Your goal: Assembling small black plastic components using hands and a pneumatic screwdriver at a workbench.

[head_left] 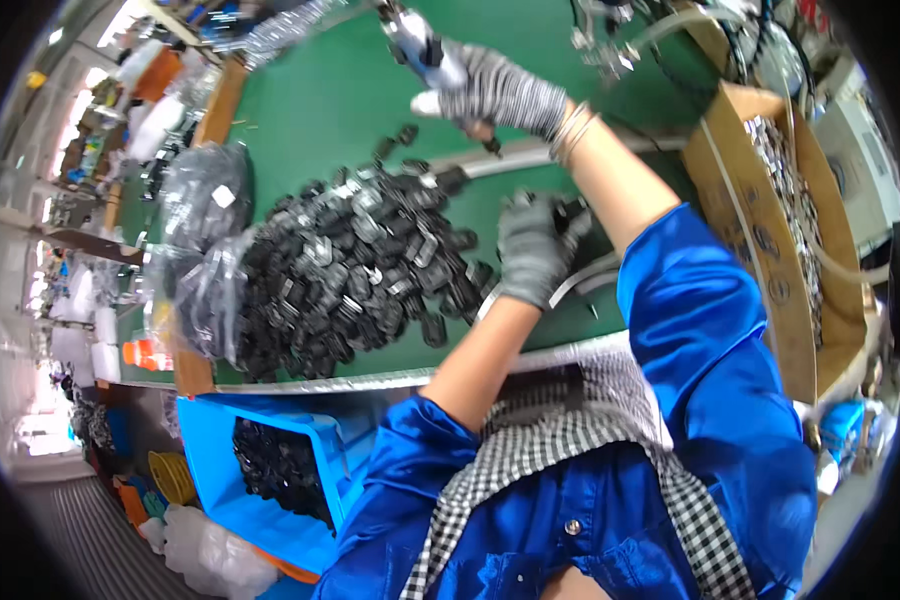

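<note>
Left hand: the left hand [532, 248], in a grey knit glove, is held over the green table [320, 110] just right of the heap; its fingers are curled together around a small dark part [573, 213], of which only an edge is seen.
Right hand: the right hand [495, 92], in a striped grey glove, is raised above the far side of the table and is clamped around the grip of a handheld power tool [415, 45]; bangles are worn at its wrist.
Power tool: its body is silver and blue, and it is tilted up and to the left from the fist; its tip cannot be made out.
Heap of parts: a big pile of small black and metal parts [355, 265] is spread across the middle of the table, touching the clear plastic bags on its left.
Plastic bags: two clear plastic bags [202, 245] filled with more dark parts are laid at the table's left edge.
Cardboard box: an open cardboard box [775, 270] is set at the right, and small silvery pieces are seen inside it.
Blue crate: a blue crate [215, 460] holding black parts is placed below the table's near edge, at the lower left.
Clothing: a blue shirt and a checked apron are worn by the person.
</note>
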Demonstrator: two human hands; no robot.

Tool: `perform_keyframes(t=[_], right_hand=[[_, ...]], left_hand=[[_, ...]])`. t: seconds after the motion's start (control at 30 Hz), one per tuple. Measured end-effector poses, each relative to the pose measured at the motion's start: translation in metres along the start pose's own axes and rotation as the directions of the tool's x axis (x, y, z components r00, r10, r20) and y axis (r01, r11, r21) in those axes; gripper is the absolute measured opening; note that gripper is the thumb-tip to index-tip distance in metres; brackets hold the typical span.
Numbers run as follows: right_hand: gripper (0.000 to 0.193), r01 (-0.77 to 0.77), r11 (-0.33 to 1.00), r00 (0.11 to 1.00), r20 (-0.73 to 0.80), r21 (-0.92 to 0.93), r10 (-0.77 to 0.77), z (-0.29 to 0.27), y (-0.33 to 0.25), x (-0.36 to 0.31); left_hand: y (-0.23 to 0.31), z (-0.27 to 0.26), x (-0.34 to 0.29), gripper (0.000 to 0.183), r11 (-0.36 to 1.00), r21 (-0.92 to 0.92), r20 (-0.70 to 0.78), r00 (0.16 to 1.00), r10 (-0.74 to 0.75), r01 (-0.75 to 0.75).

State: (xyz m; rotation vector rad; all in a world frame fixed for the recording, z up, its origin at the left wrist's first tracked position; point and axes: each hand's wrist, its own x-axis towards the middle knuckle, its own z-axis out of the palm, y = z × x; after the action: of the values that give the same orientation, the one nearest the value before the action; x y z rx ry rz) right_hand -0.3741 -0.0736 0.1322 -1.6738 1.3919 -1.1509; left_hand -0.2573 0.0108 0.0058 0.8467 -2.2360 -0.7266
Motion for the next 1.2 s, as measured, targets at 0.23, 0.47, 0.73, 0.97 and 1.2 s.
perform_keyframes(t=[0.23, 0.47, 0.73, 0.97, 1.2], right_hand=[[0.036, 0.198, 0.939, 0.817, -0.482, -0.283, -0.317, 0.001, 0.002, -0.085], [0.034, 0.061, 0.998, 0.815, -0.577, 0.002, -0.049, 0.018, 0.013, -0.109], [0.035, 0.138, 0.984, 0.779, -0.602, -0.112, -0.178, 0.022, 0.022, -0.103], [0.026, 0.140, 0.912, 0.881, -0.470, 0.386, 0.063, 0.016, 0.019, -0.113], [0.023, 0.145, 0.964, 0.865, -0.501, 0.222, -0.014, 0.016, 0.025, -0.112]], left_hand=[[0.001, 0.001, 0.010, 0.046, 0.974, 0.143, 0.090, 0.978, -0.189, 0.175], [-0.002, 0.003, 0.006, 0.046, 0.968, 0.193, 0.153, 0.970, -0.188, 0.157], [-0.006, -0.001, 0.009, 0.044, 0.978, 0.182, 0.187, 0.973, -0.136, 0.102], [-0.006, 0.004, 0.009, 0.047, 0.973, 0.182, 0.142, 0.975, -0.169, 0.142], [-0.012, 0.007, 0.009, 0.044, 0.978, 0.186, 0.131, 0.984, -0.119, 0.093]])
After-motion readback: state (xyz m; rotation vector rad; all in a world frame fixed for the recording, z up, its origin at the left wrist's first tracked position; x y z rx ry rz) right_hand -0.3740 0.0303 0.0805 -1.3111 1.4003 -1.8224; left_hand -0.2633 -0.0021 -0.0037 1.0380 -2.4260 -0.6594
